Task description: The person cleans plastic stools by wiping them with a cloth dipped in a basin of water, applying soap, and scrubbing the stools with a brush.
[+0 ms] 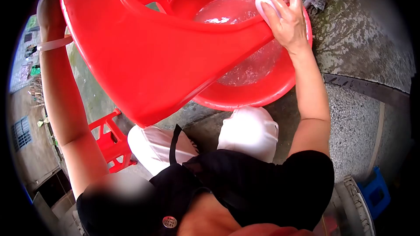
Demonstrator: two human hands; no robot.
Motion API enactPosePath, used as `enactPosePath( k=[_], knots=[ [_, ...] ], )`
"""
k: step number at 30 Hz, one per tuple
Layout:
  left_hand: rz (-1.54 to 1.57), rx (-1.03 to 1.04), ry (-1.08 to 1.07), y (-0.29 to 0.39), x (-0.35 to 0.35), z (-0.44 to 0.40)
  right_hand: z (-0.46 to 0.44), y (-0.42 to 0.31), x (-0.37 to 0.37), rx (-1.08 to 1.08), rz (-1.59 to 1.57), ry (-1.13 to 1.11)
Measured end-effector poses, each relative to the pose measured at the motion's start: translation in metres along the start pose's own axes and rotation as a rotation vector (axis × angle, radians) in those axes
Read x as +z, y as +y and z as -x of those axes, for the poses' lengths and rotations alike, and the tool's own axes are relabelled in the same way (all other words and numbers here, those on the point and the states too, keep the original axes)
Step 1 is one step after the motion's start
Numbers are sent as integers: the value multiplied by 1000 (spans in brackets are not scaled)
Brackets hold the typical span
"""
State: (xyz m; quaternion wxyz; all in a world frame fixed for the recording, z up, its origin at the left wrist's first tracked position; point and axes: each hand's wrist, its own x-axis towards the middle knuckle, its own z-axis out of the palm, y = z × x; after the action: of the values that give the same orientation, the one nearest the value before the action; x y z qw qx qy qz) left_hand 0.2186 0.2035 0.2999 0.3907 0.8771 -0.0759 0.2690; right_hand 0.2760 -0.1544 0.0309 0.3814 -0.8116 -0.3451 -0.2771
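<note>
I count 2 hands: one left hand (pixel 49 9), one right hand (pixel 286 19). Large red plastic piece (pixel 131 52): 1. Red basin (pixel 245 103): 1. Small white item (pixel 264 5): 1, can't tell if soap or sponge. Small red stool (pixel 113 139): 1. Blue plastic piece (pixel 376 193): 1. Pale bracelet (pixel 54 44): 1. Round badge (pixel 169 222): 1. Black strap (pixel 174 144): 1. White trouser legs (pixel 248 132): 2. Black sleeves (pixel 310 177): 2. Barred window (pixel 22 133): 1. Coloured bits (pixel 35 70) off to the left: too small for me to count.
</note>
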Motion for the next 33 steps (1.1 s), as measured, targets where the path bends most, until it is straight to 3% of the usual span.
enactPosePath(
  k=[5, 8, 9, 12, 13, 20, 22, 23, 24, 26, 31, 33],
  knots=[
    [23, 20, -79, 13, 16, 8, 35, 0, -21, 46, -152, -84],
    [74, -242, 262, 1, 4, 18, 61, 32, -30, 114, 3, -181],
    [229, -290, 203, -8, -9, 14, 69, 46, -30, 79, 97, -190],
    [116, -53, -44, -21, -38, 18, 44, 19, -23, -14, -28, 52],
    [213, -200, 60, -29, -45, 17, 30, -1, -22, -31, -66, 87],
    [144, -41, -8, -12, -28, 29, 43, 19, -8, -30, -94, 43],
    [106, -148, 49, -9, -26, 27, 43, 28, -9, -38, -76, 43],
    [88, -196, 71, -7, -24, 23, 51, 36, -9, 4, -52, 30],
    [128, -191, 50, -4, -23, 25, 68, 52, -7, 186, -49, -26],
    [204, -169, 16, -5, -28, 35, 88, 80, -5, 281, 183, -9],
    [202, -250, 45, 1, -27, 36, 55, 76, 7, 865, 69, -122],
    [176, -229, 40, -4, -29, 34, 47, 79, 22, 887, 104, -19]
  ],
)
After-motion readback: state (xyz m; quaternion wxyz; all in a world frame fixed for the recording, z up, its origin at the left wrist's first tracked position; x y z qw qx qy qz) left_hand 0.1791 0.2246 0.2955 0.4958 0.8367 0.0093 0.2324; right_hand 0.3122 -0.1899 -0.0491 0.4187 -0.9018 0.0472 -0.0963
